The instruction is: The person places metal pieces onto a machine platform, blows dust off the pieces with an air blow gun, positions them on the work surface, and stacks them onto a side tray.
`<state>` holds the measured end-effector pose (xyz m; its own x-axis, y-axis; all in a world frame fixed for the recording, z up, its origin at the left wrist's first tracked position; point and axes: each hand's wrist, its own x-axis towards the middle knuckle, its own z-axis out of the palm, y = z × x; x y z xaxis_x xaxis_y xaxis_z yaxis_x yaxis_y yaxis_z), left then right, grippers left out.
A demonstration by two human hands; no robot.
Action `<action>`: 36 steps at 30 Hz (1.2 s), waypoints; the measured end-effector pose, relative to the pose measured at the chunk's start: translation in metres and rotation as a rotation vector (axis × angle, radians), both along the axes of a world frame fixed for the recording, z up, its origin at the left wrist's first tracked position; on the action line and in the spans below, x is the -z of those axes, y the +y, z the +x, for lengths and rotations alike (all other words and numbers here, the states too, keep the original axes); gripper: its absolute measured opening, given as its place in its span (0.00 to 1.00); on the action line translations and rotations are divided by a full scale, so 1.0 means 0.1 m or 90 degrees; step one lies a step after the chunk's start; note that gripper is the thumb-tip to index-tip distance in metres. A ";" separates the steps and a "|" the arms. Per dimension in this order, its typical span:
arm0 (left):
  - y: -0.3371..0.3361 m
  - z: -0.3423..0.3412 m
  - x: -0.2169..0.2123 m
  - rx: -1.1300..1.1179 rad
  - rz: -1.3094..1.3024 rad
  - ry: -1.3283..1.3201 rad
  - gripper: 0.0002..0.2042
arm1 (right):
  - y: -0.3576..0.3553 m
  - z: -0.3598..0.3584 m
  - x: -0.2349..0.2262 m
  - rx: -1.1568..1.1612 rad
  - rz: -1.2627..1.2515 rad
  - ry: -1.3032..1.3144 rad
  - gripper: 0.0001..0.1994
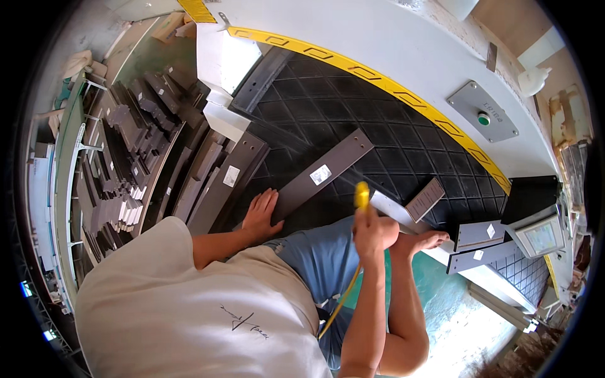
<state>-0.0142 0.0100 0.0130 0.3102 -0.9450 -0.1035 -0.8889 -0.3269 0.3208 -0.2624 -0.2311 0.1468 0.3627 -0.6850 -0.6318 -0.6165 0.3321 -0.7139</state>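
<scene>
My left hand [259, 215] lies with outstretched fingers on the near end of a long dark brown panel [326, 172]. The panel lies slantwise on the black grid-patterned surface, with a white label on it and small holes at its far end. In my right hand [372, 232] is a yellow air blow gun [362, 196], held above my thigh with its head pointing away from me. A yellow hose [344, 301] runs from it down past my shorts. The fingers close round its handle, which is mostly hidden.
On the left, many dark panels [138, 135] are stacked beside a green rack; a labelled panel [230, 174] leans closer. A short brown block [425, 200] and labelled panels [479, 235] lie right. A yellow-edged white machine beam [378, 44] arches ahead, with a green button [483, 118] and a screen [542, 237].
</scene>
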 end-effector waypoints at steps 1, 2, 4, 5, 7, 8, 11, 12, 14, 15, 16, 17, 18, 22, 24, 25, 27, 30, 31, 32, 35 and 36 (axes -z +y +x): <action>0.03 -0.01 -0.01 -0.007 0.000 0.003 0.48 | -0.09 0.13 -0.07 0.042 -0.100 0.000 0.29; 0.05 0.00 -0.01 -0.014 0.005 -0.004 0.49 | -0.21 0.19 -0.19 0.041 -0.029 -0.064 0.29; 0.02 -0.01 -0.01 -0.010 0.006 0.001 0.49 | -0.26 0.24 0.00 0.077 -0.050 -0.097 0.28; -0.01 -0.02 -0.01 -0.008 0.009 0.008 0.49 | -0.28 0.24 0.10 0.111 -0.070 -0.129 0.27; 0.01 0.00 0.00 -0.012 0.007 0.003 0.49 | -0.30 0.37 0.07 0.124 -0.051 -0.134 0.27; 0.01 0.00 0.01 -0.014 0.007 0.000 0.49 | -0.29 0.43 0.05 0.113 -0.044 -0.129 0.28; 0.01 -0.01 0.00 -0.014 -0.021 -0.008 0.50 | -0.26 0.48 -0.10 0.107 -0.005 -0.160 0.29; 0.00 -0.01 0.00 -0.009 -0.021 -0.005 0.50 | -0.26 0.44 -0.12 0.111 -0.011 -0.149 0.30; -0.02 -0.01 -0.02 -0.011 -0.009 0.003 0.50 | -0.25 0.36 -0.07 0.122 -0.019 -0.134 0.31; -0.03 -0.02 -0.02 -0.004 -0.011 0.007 0.50 | -0.25 0.35 -0.03 0.149 -0.015 -0.122 0.31; -0.02 -0.01 -0.03 -0.014 -0.004 -0.002 0.50 | -0.24 0.32 0.00 0.177 -0.012 -0.110 0.31; -0.02 -0.01 -0.03 -0.025 0.003 -0.010 0.51 | -0.23 0.26 0.02 0.185 -0.015 -0.106 0.31; 0.00 -0.01 -0.02 -0.025 0.004 -0.008 0.51 | -0.20 0.30 -0.13 0.172 0.026 -0.172 0.31; -0.13 0.03 -0.10 -0.042 0.007 0.025 0.54 | -0.23 0.17 -0.19 0.184 0.071 -0.194 0.29; -0.23 0.05 -0.19 -0.050 0.022 0.041 0.54 | -0.24 0.10 -0.16 0.193 0.086 -0.156 0.27; -0.25 0.05 -0.24 -0.057 0.043 0.063 0.54 | -0.23 0.09 -0.26 0.192 0.088 -0.157 0.27; -0.31 0.08 -0.35 -0.060 0.064 0.086 0.53 | -0.22 0.03 -0.47 0.166 0.138 -0.244 0.27; -0.40 0.15 -0.41 -0.042 0.126 0.118 0.50 | -0.22 -0.14 -0.26 0.134 0.110 -0.216 0.28; -0.39 0.22 -0.38 0.006 0.086 0.103 0.47 | -0.20 -0.17 -0.22 0.100 0.070 -0.184 0.28; -0.41 0.27 -0.35 0.054 0.046 0.087 0.44 | -0.16 -0.29 -0.23 0.049 0.104 -0.193 0.28; -0.71 0.39 -0.81 -0.013 0.198 0.313 0.38 | 0.11 -0.49 -0.37 -0.138 0.208 -0.192 0.25; -0.66 0.45 -0.66 -0.027 0.131 0.260 0.35 | 0.13 -0.51 -0.44 -0.141 0.207 -0.194 0.25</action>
<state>0.0313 -0.0556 0.0789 0.2428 -0.8797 -0.4089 -0.6878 -0.4534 0.5670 -0.3137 -0.2178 0.1911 0.6787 -0.3557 -0.6425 -0.4772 0.4514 -0.7540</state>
